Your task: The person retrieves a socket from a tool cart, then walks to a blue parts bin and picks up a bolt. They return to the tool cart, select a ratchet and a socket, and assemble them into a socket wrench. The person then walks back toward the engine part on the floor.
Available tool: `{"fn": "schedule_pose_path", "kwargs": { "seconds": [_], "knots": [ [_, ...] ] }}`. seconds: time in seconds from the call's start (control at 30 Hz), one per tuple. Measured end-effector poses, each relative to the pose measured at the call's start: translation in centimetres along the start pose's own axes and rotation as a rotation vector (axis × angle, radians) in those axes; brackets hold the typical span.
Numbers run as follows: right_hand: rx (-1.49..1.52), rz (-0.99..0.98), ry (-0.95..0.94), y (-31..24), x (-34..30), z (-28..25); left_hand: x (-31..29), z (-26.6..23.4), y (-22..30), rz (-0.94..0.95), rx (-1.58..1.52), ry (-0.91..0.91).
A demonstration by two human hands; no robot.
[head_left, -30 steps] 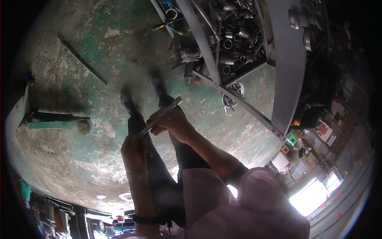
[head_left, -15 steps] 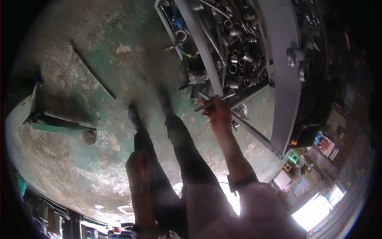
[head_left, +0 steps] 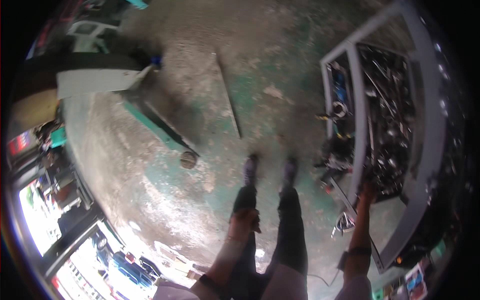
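Observation:
At the right stands a grey metal rack (head_left: 359, 120). It carries a tray crowded with dark, shiny metal pipe fittings (head_left: 392, 162) and a few long rods. My right hand (head_left: 367, 192) is at the near end of that tray, beside the rack's inner beam. Its fingers are dark and smeared, so whatever they hold does not show. My left hand (head_left: 244, 220) hangs over my left leg, away from the rack, with its fingers curled closed. The inside of that hand is hidden.
A thin metal rod (head_left: 227, 97) lies on the worn green floor ahead. Left of it is a green bar (head_left: 155, 127) with a round end piece (head_left: 188, 160). A white panel (head_left: 97, 82) stands farther left. A wheel (head_left: 345, 222) sits below the rack.
My view has swung to the right-hand side's opposite, so the rack now appears farther right. My right hand, earlier near a short flat bar by the rack corner, is now at the tray's near end.

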State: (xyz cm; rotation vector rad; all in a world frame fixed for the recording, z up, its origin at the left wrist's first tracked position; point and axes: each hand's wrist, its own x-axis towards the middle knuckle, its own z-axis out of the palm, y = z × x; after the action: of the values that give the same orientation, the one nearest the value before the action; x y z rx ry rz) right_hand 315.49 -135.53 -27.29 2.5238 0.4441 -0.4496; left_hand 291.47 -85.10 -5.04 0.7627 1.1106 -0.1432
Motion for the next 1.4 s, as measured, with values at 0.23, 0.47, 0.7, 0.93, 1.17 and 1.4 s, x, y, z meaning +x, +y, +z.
{"fn": "schedule_pose_path", "kwargs": {
  "seconds": [0.23,0.47,0.7,0.93,1.17,1.4],
  "knots": [
    [0.739,0.382,-0.348,-0.2,1.8,0.2,-1.1,1.1,3.1,-0.157,0.164,0.071],
    [0.049,0.197,-0.12,-5.8,-2.3,-7.6,-2.6,-0.3,5.7,0.094,0.385,0.009],
    [0.613,-0.134,0.302,-11.7,-8.9,-16.5,-8.1,-1.7,11.2,0.453,1.48,0.024],
    [1.1,-0.301,-0.364,-12.7,-5.7,-13.2,-7.5,-9.3,11.6,0.335,0.26,0.264],
    [1.065,-0.26,-0.307,-11.3,2.2,-26.3,-1.6,-16.3,19.1,0.008,-0.175,0.413],
    [2.422,0.188,-0.661,-14.7,7.9,-37.7,1.7,-17.3,33.9,0.059,-0.016,0.474]
  ]
}}
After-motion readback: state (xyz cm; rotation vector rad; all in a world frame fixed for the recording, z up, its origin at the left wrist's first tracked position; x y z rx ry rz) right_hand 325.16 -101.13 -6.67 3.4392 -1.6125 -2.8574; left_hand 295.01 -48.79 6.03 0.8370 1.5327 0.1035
